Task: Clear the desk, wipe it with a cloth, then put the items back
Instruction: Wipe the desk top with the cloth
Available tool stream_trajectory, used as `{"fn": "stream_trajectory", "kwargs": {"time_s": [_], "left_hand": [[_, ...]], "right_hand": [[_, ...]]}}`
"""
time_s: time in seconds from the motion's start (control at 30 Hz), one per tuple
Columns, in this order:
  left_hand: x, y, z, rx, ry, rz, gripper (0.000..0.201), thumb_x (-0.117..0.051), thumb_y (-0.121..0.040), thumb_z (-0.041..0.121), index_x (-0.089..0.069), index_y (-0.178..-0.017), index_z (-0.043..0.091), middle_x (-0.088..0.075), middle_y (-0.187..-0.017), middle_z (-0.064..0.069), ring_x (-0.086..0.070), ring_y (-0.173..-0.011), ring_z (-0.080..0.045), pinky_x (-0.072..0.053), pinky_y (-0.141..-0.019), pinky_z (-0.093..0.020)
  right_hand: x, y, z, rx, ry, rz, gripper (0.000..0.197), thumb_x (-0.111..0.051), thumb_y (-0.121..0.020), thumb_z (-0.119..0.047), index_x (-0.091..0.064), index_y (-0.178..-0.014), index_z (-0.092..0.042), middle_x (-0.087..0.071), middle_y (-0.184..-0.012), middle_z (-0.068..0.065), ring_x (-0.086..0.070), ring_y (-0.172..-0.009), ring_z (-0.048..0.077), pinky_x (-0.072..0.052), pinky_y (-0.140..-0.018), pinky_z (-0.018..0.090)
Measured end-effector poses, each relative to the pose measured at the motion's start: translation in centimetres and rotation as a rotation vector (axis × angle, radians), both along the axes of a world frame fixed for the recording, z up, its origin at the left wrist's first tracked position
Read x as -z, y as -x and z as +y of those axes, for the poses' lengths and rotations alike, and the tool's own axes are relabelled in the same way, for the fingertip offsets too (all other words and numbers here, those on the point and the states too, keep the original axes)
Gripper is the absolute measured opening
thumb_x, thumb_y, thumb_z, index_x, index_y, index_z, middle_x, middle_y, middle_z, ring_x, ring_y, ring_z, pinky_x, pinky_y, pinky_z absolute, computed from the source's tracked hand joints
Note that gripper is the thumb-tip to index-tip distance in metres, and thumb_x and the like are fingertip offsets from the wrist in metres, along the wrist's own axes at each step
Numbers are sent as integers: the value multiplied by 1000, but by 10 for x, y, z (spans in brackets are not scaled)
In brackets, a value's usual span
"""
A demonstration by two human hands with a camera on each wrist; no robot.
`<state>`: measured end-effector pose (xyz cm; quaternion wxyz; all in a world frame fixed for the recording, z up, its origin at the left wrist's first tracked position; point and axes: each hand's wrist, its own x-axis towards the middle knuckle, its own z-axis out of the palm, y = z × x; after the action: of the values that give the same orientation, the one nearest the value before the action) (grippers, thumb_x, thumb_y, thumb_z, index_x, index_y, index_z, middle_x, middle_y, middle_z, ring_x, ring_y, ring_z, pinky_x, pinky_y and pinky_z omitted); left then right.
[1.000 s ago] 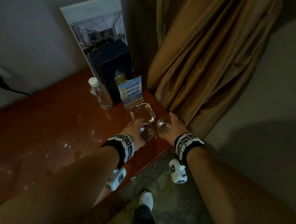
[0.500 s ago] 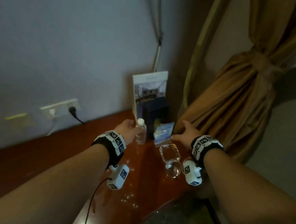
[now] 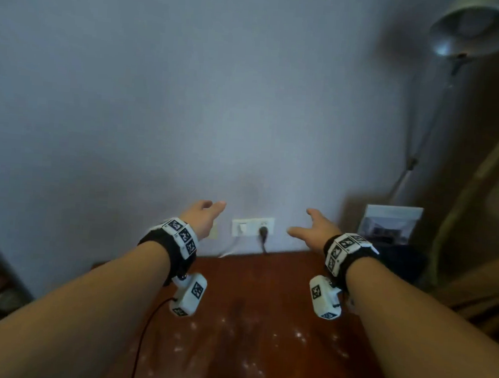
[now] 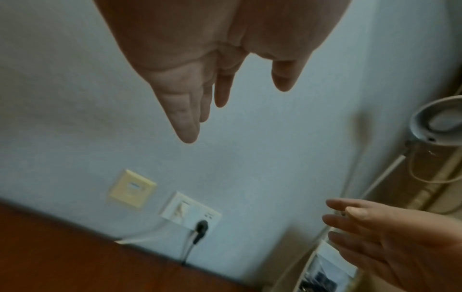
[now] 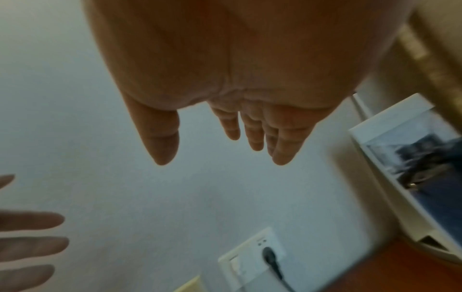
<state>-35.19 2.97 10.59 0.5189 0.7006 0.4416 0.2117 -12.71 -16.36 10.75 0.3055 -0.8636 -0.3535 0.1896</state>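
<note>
Both hands are up in the air with fingers spread and nothing in them, left hand (image 3: 203, 219) to the left of the wall socket (image 3: 253, 226) and right hand (image 3: 313, 230) to its right, both above the back edge of the desk (image 3: 262, 322). The only desk items showing are 1 photo card (image 3: 392, 224) and 1 dark box (image 3: 405, 261) in front of it, both well right of the socket, so I'd guess the right hand is nearer. Count: 2 hands, 1 desk, 1 socket with 1 plug in it, and no cloth in view.
</note>
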Motion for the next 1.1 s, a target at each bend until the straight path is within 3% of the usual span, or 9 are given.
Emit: {"fn": "stream_trajectory", "kwargs": {"time_s": [0.13, 0.27, 0.47, 0.7, 0.8, 0.87, 0.97, 1.03, 1.1], "left_hand": [[-22, 76, 29, -92, -4, -30, 71, -60, -93, 61, -52, -143, 12, -56, -130, -10, -59, -123, -35, -49, -107, -52], [-32, 127, 50, -125, 28, -11, 78, -59, -86, 71, -50, -143, 18, -52, -122, -6, -58, -123, -37, -50, -106, -54], [-37, 157, 65, -219, 90, -143, 64, -58, -95, 60, -48, -140, 15, -51, -124, -6, -55, -112, -30, -50, -106, -52], [-23, 182, 77, -329, 146, -172, 47, -53, -100, 54, -48, -129, 17, -52, -102, 2, -57, -97, -22, -48, -107, -48], [-10, 194, 83, -429, 193, -145, 33, -52, -102, 51, -50, -108, 19, -47, -87, 2, -53, -79, -16, -48, -103, -47], [3, 205, 85, -490, 193, -106, 31, -53, -100, 55, -51, -94, 25, -48, -86, 2, -56, -85, -23, -51, -103, -50], [26, 233, 84, -597, 217, -74, 36, -56, -97, 56, -52, -105, 21, -52, -90, 0, -59, -94, -28, -53, -99, -52], [42, 257, 80, -647, 250, -75, 48, -58, -94, 59, -53, -114, 16, -53, -90, -4, -56, -78, -22, -53, -98, -50], [50, 282, 74, -697, 266, -45, 51, -58, -90, 62, -59, -108, 14, -52, -87, -6, -51, -67, -20, -53, -87, -42]], "right_hand": [[2, 63, 55, -103, -35, 38, 92, -71, -90, -48, -21, -162, -19, -33, -163, 13, -40, -146, 32, -34, -116, 40], [-3, 108, 92, -182, -39, 51, 92, -70, -91, -49, -20, -162, -20, -31, -164, 13, -38, -147, 33, -35, -115, 42], [-10, 135, 133, -256, -33, 43, 92, -69, -91, -51, -20, -162, -21, -31, -165, 12, -41, -144, 35, -38, -113, 45], [4, 147, 178, -320, -33, 100, 89, -68, -92, -51, -23, -161, -20, -32, -164, 10, -43, -143, 35, -40, -113, 48], [25, 153, 196, -374, 1, 131, 89, -68, -92, -53, -24, -161, -20, -34, -164, 10, -44, -142, 35, -40, -113, 49], [41, 158, 208, -411, 30, 150, 88, -67, -92, -53, -25, -161, -19, -33, -164, 10, -41, -144, 35, -38, -115, 49], [69, 175, 224, -453, 72, 214, 90, -69, -89, -55, -26, -160, -20, -35, -163, 13, -44, -142, 37, -40, -113, 51], [89, 194, 235, -483, 111, 244, 91, -71, -88, -56, -28, -159, -20, -38, -160, 15, -46, -140, 39, -42, -112, 54], [101, 220, 241, -524, 142, 266, 89, -71, -88, -55, -30, -158, -19, -40, -159, 15, -47, -139, 39, -42, -112, 53]]}}
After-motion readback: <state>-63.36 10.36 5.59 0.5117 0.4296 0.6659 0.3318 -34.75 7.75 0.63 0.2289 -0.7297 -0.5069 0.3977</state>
